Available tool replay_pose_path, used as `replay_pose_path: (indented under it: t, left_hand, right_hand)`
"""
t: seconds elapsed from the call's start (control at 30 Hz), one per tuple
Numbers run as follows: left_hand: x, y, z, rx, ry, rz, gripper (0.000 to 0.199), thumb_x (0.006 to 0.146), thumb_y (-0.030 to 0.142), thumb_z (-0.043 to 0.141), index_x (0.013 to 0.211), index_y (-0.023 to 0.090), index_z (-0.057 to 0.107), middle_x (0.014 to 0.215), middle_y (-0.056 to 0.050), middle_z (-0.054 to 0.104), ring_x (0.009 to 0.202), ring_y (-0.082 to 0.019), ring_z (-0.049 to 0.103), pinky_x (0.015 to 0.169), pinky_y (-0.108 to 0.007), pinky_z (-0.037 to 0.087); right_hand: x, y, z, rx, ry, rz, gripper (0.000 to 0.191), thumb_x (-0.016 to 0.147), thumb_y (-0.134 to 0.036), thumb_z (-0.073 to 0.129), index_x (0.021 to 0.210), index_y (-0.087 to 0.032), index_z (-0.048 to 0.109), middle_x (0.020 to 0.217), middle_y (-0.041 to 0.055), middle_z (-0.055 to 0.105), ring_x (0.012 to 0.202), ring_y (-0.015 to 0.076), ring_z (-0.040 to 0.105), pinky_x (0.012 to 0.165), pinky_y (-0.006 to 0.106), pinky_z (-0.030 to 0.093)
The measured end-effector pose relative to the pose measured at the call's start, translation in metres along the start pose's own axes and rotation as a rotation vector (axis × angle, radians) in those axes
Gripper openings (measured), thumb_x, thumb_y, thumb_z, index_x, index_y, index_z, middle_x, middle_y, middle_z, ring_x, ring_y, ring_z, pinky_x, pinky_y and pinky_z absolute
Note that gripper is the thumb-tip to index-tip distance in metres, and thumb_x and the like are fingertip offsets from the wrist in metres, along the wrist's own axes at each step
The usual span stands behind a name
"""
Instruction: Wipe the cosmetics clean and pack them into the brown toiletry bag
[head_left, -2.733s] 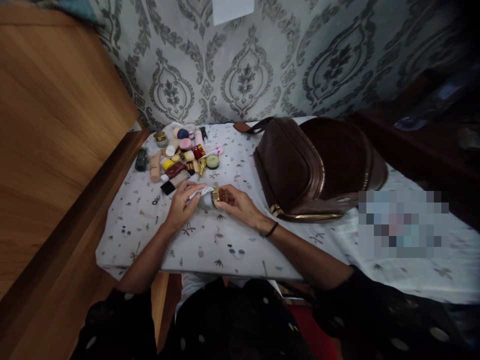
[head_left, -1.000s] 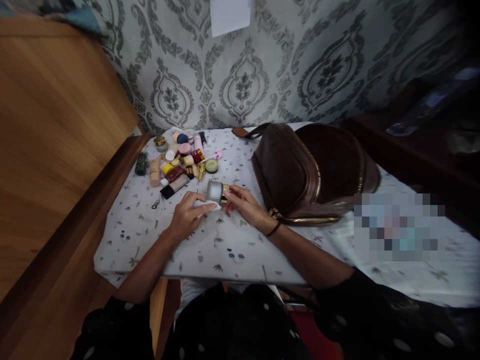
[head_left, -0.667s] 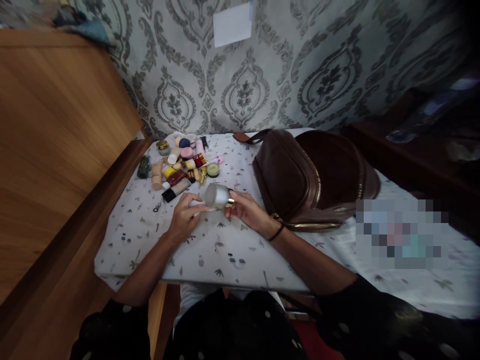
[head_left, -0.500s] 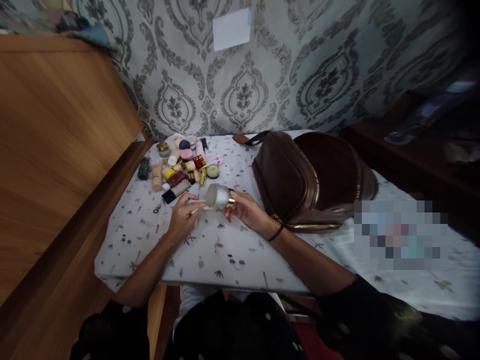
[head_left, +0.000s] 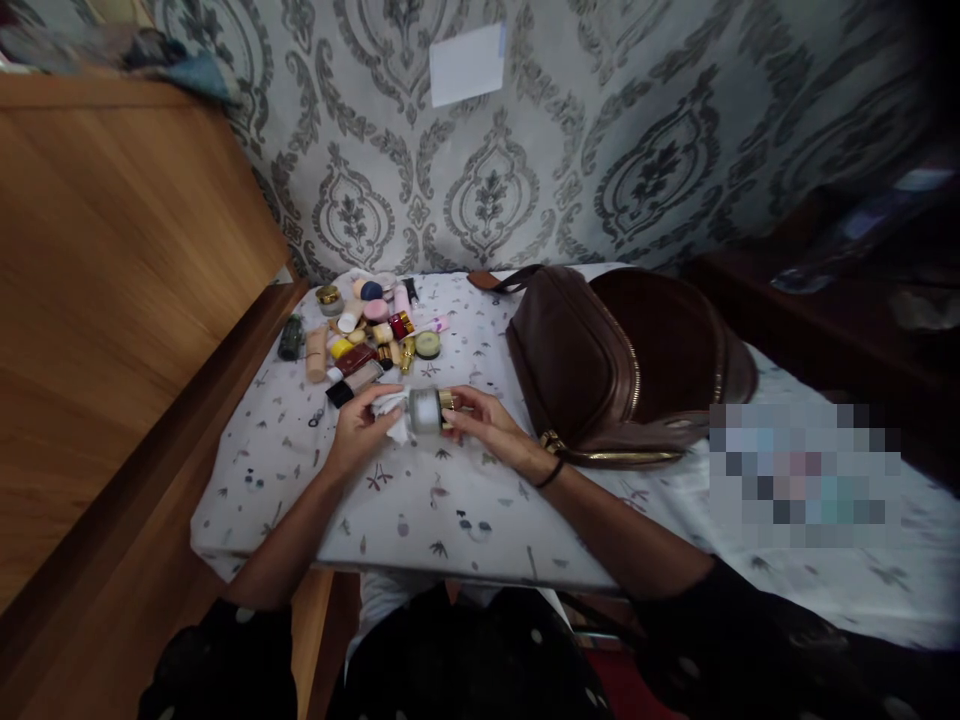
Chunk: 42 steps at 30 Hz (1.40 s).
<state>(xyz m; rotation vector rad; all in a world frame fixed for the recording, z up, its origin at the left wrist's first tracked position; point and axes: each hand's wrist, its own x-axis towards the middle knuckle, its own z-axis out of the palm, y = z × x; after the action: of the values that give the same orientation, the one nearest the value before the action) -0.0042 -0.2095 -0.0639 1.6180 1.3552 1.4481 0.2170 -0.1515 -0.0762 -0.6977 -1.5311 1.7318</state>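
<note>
In the head view, we hold the frosted jar [head_left: 425, 411] between both hands, above the near part of the bench [head_left: 420, 530]. The jar lies on its side, with its gold lid [head_left: 447, 409] toward the right hand [head_left: 484, 425] and its base toward the left hand [head_left: 360, 430]. We have the right hand clamped on the gold lid, thumb on the near side. We have the left hand closed on the crumpled white cloth [head_left: 395, 414], which sits against the base end of the jar. Whether the jar touches the bench cover, we cannot tell.

Just beyond the left hand, we locate the black-capped bottle [head_left: 355, 383], lying on its side. Farther out from that hand is the group of cosmetics, which includes the tan tube [head_left: 316, 355], the dark red item [head_left: 355, 359] and the pink round container [head_left: 376, 311]. The dark green bottle [head_left: 290, 338] lies at the left edge of this group. Beyond the jar, between the two hands, we find the round green container [head_left: 427, 345].

To the right of the right hand and beyond it, we identify the brown bag [head_left: 577, 350]. We wear a dark band [head_left: 551, 472] on the right wrist.
</note>
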Motion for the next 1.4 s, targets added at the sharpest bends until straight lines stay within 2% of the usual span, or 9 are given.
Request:
replay_pose_path:
  t: [0.13,0.23,0.4,0.57,0.67,0.8,0.97,1.23,1.4]
  left_hand:
    - [0.002,0.002,0.0,-0.046,-0.106,0.112,0.028,0.081,0.035,0.073,0.105,0.02,0.075,0.108,-0.01,0.073,0.103,-0.023,0.066,0.092,-0.037,0.051]
    - [0.002,0.002,0.001,0.004,-0.161,0.179,0.021,0.082,0.032,0.073,0.1,0.022,0.077,0.104,-0.01,0.074,0.102,-0.023,0.067,0.093,-0.038,0.051]
    - [0.001,-0.003,0.003,0.09,-0.11,0.146,0.019,0.083,0.029,0.07,0.1,0.021,0.077,0.103,-0.009,0.075,0.099,-0.023,0.068,0.087,-0.036,0.052]
    - [0.0,-0.004,0.002,0.024,-0.043,0.053,0.025,0.082,0.031,0.072,0.104,0.02,0.075,0.104,-0.008,0.074,0.098,-0.022,0.067,0.087,-0.035,0.051]
    - [0.001,-0.001,0.0,-0.034,-0.059,0.023,0.027,0.081,0.032,0.073,0.104,0.02,0.075,0.103,-0.008,0.074,0.094,-0.021,0.067,0.085,-0.034,0.052]
    - [0.002,0.002,-0.002,-0.044,-0.113,0.113,0.021,0.08,0.035,0.076,0.095,0.021,0.077,0.103,-0.009,0.074,0.1,-0.023,0.067,0.092,-0.038,0.05]
    - [0.002,0.0,-0.002,0.008,-0.198,0.144,0.019,0.081,0.038,0.075,0.088,0.021,0.078,0.102,-0.011,0.073,0.097,-0.024,0.067,0.088,-0.038,0.051]
    - [-0.001,0.001,-0.001,0.044,-0.076,-0.075,0.019,0.071,0.033,0.073,0.085,0.02,0.074,0.089,-0.005,0.073,0.089,-0.024,0.065,0.081,-0.033,0.049]
    - [-0.003,0.005,-0.001,-0.101,-0.093,-0.259,0.03,0.066,0.036,0.079,0.09,0.019,0.072,0.086,-0.002,0.071,0.078,-0.019,0.063,0.07,-0.026,0.048]
  right_hand:
    - [0.003,0.005,-0.003,0.115,0.075,-0.008,0.049,0.073,-0.052,0.078,0.105,-0.017,0.064,0.081,0.0002,0.063,0.066,0.0151,0.065,0.057,0.026,0.051]
    - [0.004,0.004,-0.004,0.221,0.099,0.0,0.043,0.073,-0.05,0.079,0.097,-0.018,0.066,0.086,0.0032,0.068,0.068,0.0138,0.064,0.059,0.026,0.052]
    - [0.003,0.0,-0.002,0.26,0.071,0.033,0.041,0.071,-0.048,0.081,0.096,-0.018,0.066,0.089,0.0039,0.069,0.066,0.0127,0.064,0.057,0.024,0.051]
    - [0.002,0.004,-0.002,0.135,0.066,0.029,0.049,0.071,-0.047,0.081,0.106,-0.017,0.065,0.081,0.0003,0.064,0.064,0.0141,0.066,0.054,0.024,0.05]
    - [0.003,0.006,-0.003,0.108,0.098,0.008,0.05,0.07,-0.048,0.082,0.105,-0.017,0.064,0.077,-0.0014,0.061,0.063,0.0145,0.067,0.053,0.023,0.05]
    - [0.006,0.01,-0.004,0.135,0.129,-0.016,0.053,0.068,-0.05,0.083,0.105,-0.017,0.064,0.079,-0.0011,0.062,0.063,0.0136,0.066,0.054,0.023,0.051]
    - [0.006,0.008,-0.004,0.215,0.165,-0.04,0.051,0.068,-0.05,0.083,0.103,-0.018,0.065,0.087,0.001,0.066,0.069,0.0128,0.066,0.063,0.025,0.054]
    - [-0.004,-0.006,0.001,0.054,-0.005,-0.036,0.055,0.065,-0.051,0.084,0.105,-0.019,0.063,0.077,-0.0024,0.063,0.058,0.0094,0.056,0.051,0.02,0.045]
    - [-0.007,-0.013,0.005,-0.195,0.053,-0.216,0.04,0.072,-0.043,0.079,0.098,-0.017,0.064,0.084,-0.0001,0.062,0.07,0.0118,0.057,0.063,0.023,0.048]
